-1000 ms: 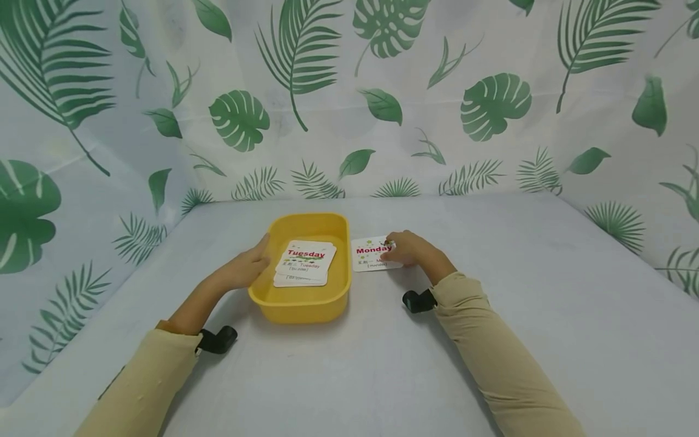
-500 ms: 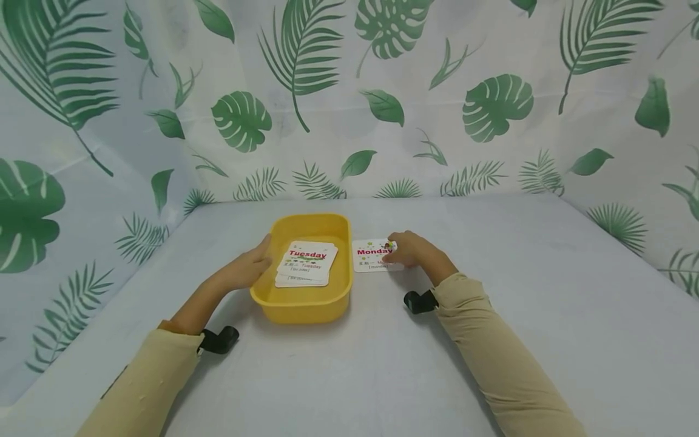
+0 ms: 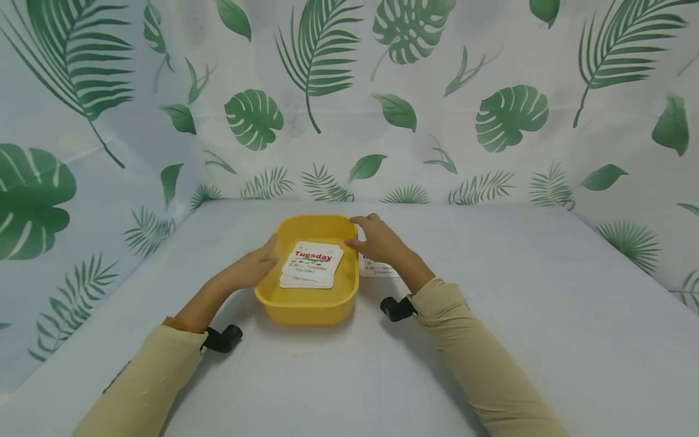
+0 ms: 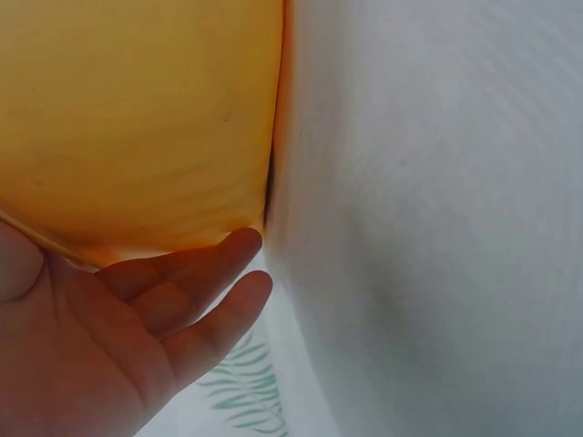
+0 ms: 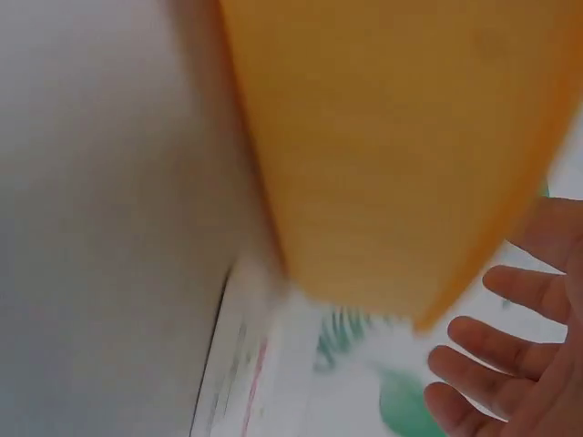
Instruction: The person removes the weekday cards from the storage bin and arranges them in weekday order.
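Observation:
A yellow plastic basin (image 3: pixel 310 314) stands on the table, with a stack of word cards (image 3: pixel 312 264) in it; the top card reads Tuesday. My left hand (image 3: pixel 248 268) holds the basin's left side, its thumb at the rim and its fingers (image 4: pixel 196 291) along the outer wall. Over the right rim is my right hand (image 3: pixel 379 241), fingers spread and holding nothing; in the right wrist view its fingers (image 5: pixel 492 350) are apart from the basin wall (image 5: pixel 383 155). A Monday card (image 3: pixel 377 270) lies flat just right of the basin, partly hidden under the right hand.
A white cloth covers the table (image 3: pixel 327 382). Behind it hangs a leaf-print backdrop (image 3: pixel 338 145), which also runs along both sides. Black wrist cameras (image 3: pixel 397 308) are strapped below both hands.
My right hand has left the Monday card and moved left, up to the basin's right rim. The left hand stays at the basin's left side. The head view has shifted slightly.

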Available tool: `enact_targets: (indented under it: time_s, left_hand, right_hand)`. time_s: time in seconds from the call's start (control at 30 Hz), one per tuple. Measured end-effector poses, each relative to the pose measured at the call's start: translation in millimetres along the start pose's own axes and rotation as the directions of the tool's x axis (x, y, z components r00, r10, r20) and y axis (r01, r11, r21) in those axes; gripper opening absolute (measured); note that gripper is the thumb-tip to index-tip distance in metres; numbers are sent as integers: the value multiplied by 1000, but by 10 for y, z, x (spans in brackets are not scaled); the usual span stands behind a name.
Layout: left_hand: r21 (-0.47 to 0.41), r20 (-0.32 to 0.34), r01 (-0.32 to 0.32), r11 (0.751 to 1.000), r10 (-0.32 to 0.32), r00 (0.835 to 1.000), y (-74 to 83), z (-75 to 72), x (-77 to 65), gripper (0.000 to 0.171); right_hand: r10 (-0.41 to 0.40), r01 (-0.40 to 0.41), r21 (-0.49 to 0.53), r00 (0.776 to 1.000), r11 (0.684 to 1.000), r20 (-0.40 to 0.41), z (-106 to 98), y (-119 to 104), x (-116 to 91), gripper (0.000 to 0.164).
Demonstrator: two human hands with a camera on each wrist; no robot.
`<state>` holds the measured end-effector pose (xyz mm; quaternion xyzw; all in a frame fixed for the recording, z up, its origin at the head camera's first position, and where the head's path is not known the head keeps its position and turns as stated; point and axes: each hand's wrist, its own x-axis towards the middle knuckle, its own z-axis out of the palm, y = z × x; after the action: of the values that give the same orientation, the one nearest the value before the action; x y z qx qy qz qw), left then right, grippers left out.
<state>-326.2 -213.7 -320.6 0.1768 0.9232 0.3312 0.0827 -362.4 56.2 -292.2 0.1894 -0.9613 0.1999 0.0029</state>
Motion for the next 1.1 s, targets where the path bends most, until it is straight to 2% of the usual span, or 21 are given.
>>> enact_targets:
  time_s: [0.1, 0.27, 0.4, 0.57, 0.7, 0.77, 0.93, 1.1]
  left_hand:
    - [13, 9, -1, 1000, 1, 1000, 28, 19, 14, 58]
    - [41, 6, 9, 999, -9, 1000, 88, 31, 56, 58]
    - [67, 14, 0, 998, -1, 1000, 136, 10, 84, 57]
    - [83, 20, 9, 997, -11, 1000, 162, -32, 93, 57]
    - [81, 24, 13, 997, -15, 1000, 152, -41, 91, 58]
    - [78, 20, 23, 997, -24, 999, 144, -48, 82, 58]
    - [62, 7, 59, 996, -60, 998, 102, -57, 42, 59]
    - [46, 17, 72, 996, -73, 997, 48, -37, 10, 58]
  right_hand:
    - [-49, 50, -56, 999, 997, 24, 68, -210, 76, 57]
    - [-28, 49, -109, 983, 993, 181, 108, -361, 241, 63]
    - [47, -8, -127, 951, 992, 306, 130, -366, 335, 81]
    - [190, -110, -233, 916, 966, 353, 167, -404, 352, 99]
    - [273, -199, -231, 892, 953, 360, 192, -431, 344, 101]
    - [261, -189, -225, 898, 956, 355, 202, -447, 338, 100]
    - [165, -70, -277, 927, 958, 337, 249, -490, 335, 104]
    - [193, -107, -251, 918, 962, 347, 331, -503, 329, 107]
